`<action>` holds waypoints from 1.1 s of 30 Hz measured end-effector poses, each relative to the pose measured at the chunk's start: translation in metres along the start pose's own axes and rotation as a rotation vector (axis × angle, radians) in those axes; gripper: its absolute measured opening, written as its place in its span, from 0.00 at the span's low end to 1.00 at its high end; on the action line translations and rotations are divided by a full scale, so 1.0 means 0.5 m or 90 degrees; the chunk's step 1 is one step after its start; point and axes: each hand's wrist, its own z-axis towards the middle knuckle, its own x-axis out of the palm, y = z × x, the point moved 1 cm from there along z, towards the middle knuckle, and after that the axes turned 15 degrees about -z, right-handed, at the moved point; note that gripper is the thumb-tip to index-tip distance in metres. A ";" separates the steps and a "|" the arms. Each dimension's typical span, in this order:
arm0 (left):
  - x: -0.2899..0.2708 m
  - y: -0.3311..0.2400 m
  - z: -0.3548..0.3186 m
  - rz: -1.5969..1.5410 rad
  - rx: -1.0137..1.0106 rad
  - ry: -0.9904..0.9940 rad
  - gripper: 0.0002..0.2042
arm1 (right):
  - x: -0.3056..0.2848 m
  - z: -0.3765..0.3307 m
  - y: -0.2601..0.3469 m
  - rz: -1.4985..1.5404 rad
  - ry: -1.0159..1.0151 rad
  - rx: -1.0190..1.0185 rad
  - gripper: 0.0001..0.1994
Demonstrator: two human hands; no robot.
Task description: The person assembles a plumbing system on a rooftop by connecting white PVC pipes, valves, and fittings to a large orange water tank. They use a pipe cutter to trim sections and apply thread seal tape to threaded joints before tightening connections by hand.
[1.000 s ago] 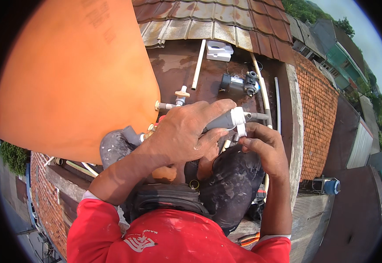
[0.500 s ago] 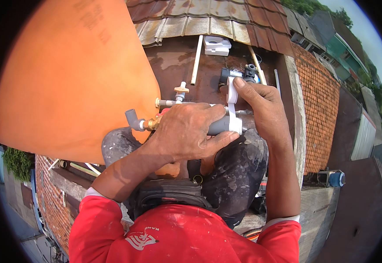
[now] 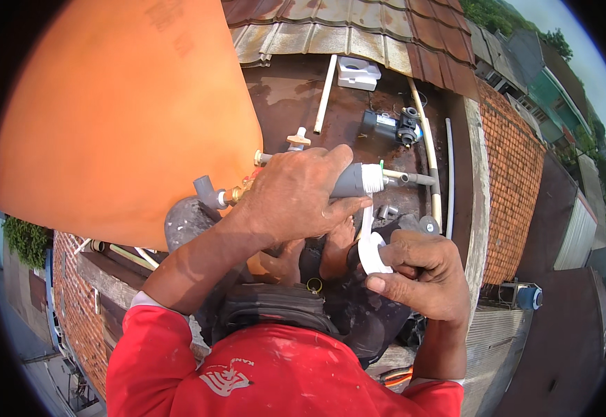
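Note:
My left hand (image 3: 296, 191) is wrapped round a dark grey cylindrical pipe fitting (image 3: 348, 182) held level over my lap. White tape covers the fitting's threaded right end (image 3: 372, 178). A strip runs down from there to a roll of thread seal tape (image 3: 372, 254), gripped between the thumb and fingers of my right hand (image 3: 424, 271). To the left of my left hand, a brass fitting (image 3: 233, 196) and a grey elbow (image 3: 207, 192) stick out in line with the cylinder. My palm hides the part between.
A large orange tank (image 3: 122, 118) stands at the left, with a tap valve (image 3: 299, 139) on a pipe beside it. Farther off are a pump (image 3: 392, 128), a white foam block (image 3: 358, 74) and loose pipes (image 3: 326, 94). A low wall edge (image 3: 480, 201) runs along the right.
My right hand has swung from above the fitting down toward me, carrying the tape roll below it. The left hand still holds the fitting. The view has shifted slightly.

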 end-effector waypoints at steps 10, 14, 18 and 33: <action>0.014 -0.005 -0.006 -0.008 0.001 0.078 0.27 | -0.012 -0.005 0.028 0.087 0.037 -0.076 0.10; 0.030 -0.011 -0.009 -0.008 0.026 0.092 0.25 | -0.021 0.030 0.020 0.103 -0.126 -0.141 0.15; 0.040 -0.032 -0.018 0.025 0.001 0.118 0.25 | -0.018 0.121 -0.003 0.142 -0.245 0.007 0.15; 0.028 -0.003 0.003 0.131 -0.006 0.054 0.17 | 0.013 -0.007 -0.016 0.071 -0.148 -0.025 0.11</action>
